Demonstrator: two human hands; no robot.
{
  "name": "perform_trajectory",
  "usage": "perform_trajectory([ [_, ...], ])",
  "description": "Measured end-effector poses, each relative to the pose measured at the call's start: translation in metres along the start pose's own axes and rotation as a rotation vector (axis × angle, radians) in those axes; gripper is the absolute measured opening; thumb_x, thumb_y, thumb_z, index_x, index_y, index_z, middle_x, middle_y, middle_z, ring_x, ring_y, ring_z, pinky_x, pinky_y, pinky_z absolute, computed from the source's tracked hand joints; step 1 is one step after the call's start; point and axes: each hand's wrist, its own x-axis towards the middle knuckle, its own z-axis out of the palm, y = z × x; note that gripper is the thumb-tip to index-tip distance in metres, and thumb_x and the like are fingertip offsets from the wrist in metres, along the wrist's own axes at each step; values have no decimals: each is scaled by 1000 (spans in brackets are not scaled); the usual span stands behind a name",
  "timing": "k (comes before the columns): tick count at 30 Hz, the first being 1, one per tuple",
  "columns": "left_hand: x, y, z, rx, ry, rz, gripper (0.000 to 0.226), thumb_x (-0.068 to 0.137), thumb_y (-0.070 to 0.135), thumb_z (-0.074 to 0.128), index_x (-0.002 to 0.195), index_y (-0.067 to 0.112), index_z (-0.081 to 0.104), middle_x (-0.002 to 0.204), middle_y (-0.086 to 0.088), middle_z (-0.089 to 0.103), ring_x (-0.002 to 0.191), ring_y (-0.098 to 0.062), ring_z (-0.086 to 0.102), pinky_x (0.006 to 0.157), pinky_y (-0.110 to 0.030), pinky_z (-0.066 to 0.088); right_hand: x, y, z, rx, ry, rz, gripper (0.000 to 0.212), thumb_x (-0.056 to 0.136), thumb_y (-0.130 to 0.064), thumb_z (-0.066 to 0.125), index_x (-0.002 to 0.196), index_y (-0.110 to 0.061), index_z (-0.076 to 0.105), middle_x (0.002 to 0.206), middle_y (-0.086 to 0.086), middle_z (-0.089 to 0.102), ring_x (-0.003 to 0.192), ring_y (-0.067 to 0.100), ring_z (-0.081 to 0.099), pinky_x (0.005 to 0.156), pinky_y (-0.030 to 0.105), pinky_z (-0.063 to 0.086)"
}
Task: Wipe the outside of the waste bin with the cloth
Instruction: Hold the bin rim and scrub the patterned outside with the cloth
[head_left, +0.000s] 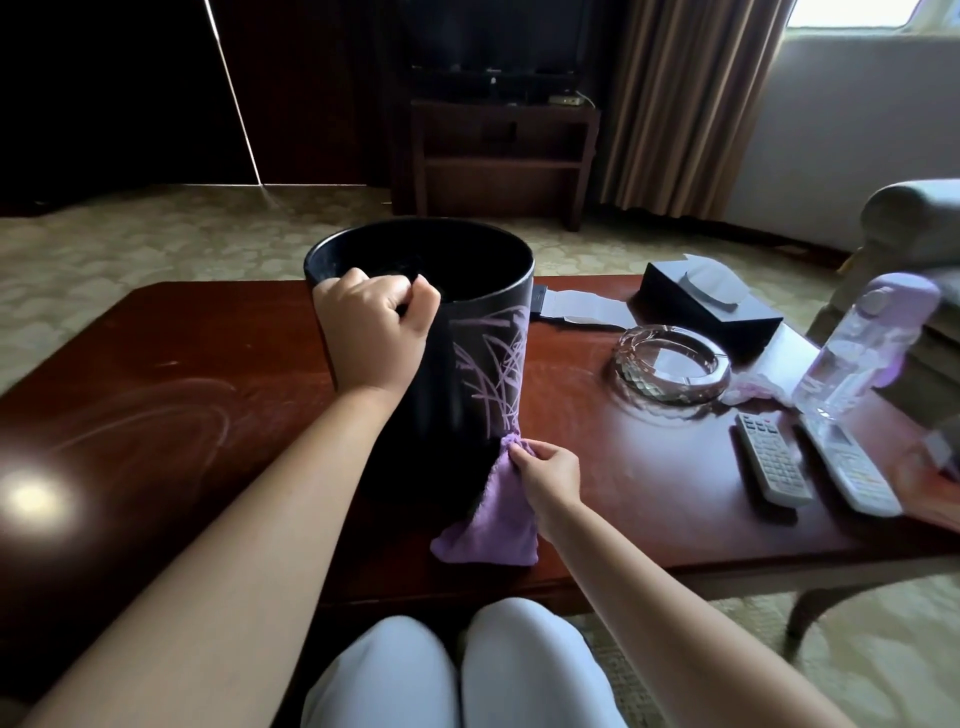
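Wiping is under way on the near right flank of the waste bin (457, 374), a dark round container with pale purple grass-like streaks, standing upright on the tabletop (182, 395) close to its near edge. Left hand (371, 332) is curled over the near rim, fingers clenched round the lip with the thumb outside, which looks like steadying the bin against the push of the wipe. Right hand (550, 475) sits low on the bin's side, its fingers pinching a bunched fold of the purple cloth (488, 530); the upper part of the cloth is pressed to the wall near the base, and the loose tail drapes down onto the tabletop. Judging by that low position, a downward stroke seems about finished. Next move probably calls for lifting the cloth back up towards the rim, or turning the bin under the left hand to bring an unwiped stretch round. To the right, well apart from the bin, lie a glass ashtray (672, 366) and two remote controls (774, 460).
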Motion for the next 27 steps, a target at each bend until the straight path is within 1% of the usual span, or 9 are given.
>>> perform_trajectory([
  [3,0,1,1,1,2,-3,45,82,23,50,46,18,23,45,8,15,47,-16,24,59,-27,15,-1,1,-4,5,-48,-4,12,80,-13,70,90,-10,75,84,1,73,81,11,66,82,28,53],
  [6,0,1,0,-6,-5,-3,45,82,22,51,47,18,23,46,9,13,47,-16,23,60,-28,16,-1,-1,-1,-39,-6,-21,9,81,-15,70,88,-12,75,81,-3,72,77,6,62,79,24,51],
  [10,0,1,-1,3,-4,-6,44,81,23,51,47,19,23,46,9,14,47,-16,24,60,-28,16,-3,2,-1,-73,-28,-26,8,80,-17,72,87,-15,76,78,-5,71,76,5,62,80,24,52],
  [14,1,2,-1,-16,-9,1,45,81,21,52,47,18,23,47,12,8,46,-16,23,59,-29,18,-7,-1,1,-122,0,-6,6,81,-17,71,78,-20,75,73,-8,69,75,4,61,70,17,45],
  [16,1,1,-2,-18,-8,5,45,81,21,52,47,18,23,48,13,7,46,-16,23,59,-29,18,-11,-9,4,-45,63,-96,8,81,-14,69,79,-20,74,74,-10,68,77,3,61,71,15,44],
  [18,0,1,-1,-5,-1,2,45,81,21,52,47,19,23,48,11,9,47,-16,23,59,-28,18,-17,-17,7,-10,110,-226,12,82,-15,68,93,-14,74,83,-9,68,84,3,63,75,9,44],
  [20,0,2,-1,0,-6,-6,45,81,22,52,47,19,23,47,10,11,47,-16,24,60,-28,17,-20,-21,7,-47,122,-274,18,85,-16,67,101,-11,73,92,-4,70,87,4,62,71,3,41],
  [23,1,2,-2,-3,-9,-4,45,82,22,51,47,19,23,47,11,9,47,-16,24,60,-28,18,-21,-21,5,-195,126,-257,17,85,-17,65,99,-10,74,95,3,73,87,7,62,67,9,35],
  [27,0,1,-2,6,-5,-5,44,82,22,50,47,18,24,46,10,12,47,-16,24,60,-27,15,-31,-21,7,-184,153,-542,16,84,-12,68,98,-7,73,95,0,65,87,11,61,75,6,39],
])
